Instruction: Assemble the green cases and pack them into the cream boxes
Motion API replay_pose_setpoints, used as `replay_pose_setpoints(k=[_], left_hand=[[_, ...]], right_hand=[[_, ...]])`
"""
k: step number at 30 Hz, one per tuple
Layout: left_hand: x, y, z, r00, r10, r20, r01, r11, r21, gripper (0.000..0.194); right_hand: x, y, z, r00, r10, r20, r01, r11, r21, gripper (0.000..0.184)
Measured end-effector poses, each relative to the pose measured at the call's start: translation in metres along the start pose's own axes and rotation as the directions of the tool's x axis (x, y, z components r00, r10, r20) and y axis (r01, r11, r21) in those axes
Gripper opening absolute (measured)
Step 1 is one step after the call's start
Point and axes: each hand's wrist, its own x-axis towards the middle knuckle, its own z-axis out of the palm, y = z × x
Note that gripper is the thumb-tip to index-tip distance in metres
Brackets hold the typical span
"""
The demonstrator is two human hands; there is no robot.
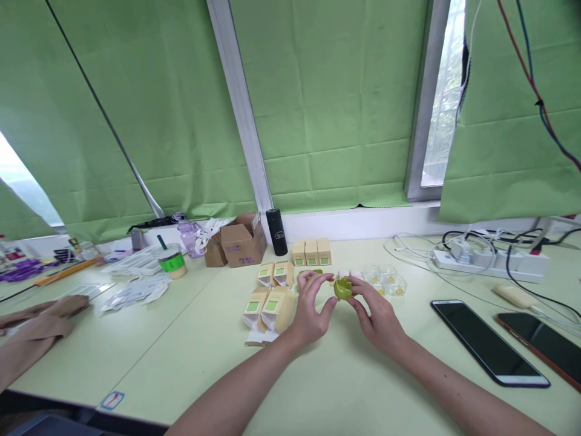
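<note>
My right hand pinches a small round green object between thumb and fingertips above the pale table. My left hand hovers just left of it with fingers curled and apart, its fingertips near a second green piece lying on the table. Several small tan boxes with green labels lie open to the left of my left hand. Three more tan boxes stand upright in a row behind. Small clear cups with yellow bits sit just beyond my right hand.
Two phones lie at the right, with a power strip and cables behind. A brown carton, a black cylinder and a lidded cup stand at the back. Another person's hands rest at the left edge.
</note>
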Motion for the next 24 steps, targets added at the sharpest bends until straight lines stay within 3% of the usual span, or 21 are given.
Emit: replay_pose_setpoints(k=[5, 10, 16, 24], left_hand=[[-0.001, 0.0, -0.001, 0.995, 0.101, -0.026, -0.099, 0.993, 0.071, 0.041], [-0.004, 0.004, 0.001, 0.979, 0.196, 0.055, -0.203, 0.962, 0.184, 0.058], [-0.006, 0.003, 0.006, 0.969, 0.21, 0.127, -0.237, 0.935, 0.263, 0.059], [-0.007, 0.002, 0.007, 0.96, 0.234, 0.153, -0.273, 0.902, 0.334, 0.046]], right_hand=[[0.004, -0.004, -0.002, 0.975, 0.221, 0.005, -0.221, 0.973, 0.064, 0.015], [0.005, -0.006, -0.004, 0.923, 0.378, 0.075, -0.384, 0.918, 0.095, 0.022], [0.004, -0.007, -0.002, 0.884, 0.446, 0.14, -0.464, 0.87, 0.166, 0.028], [0.004, -0.012, 0.0, 0.872, 0.455, 0.179, -0.484, 0.857, 0.179, 0.033]])
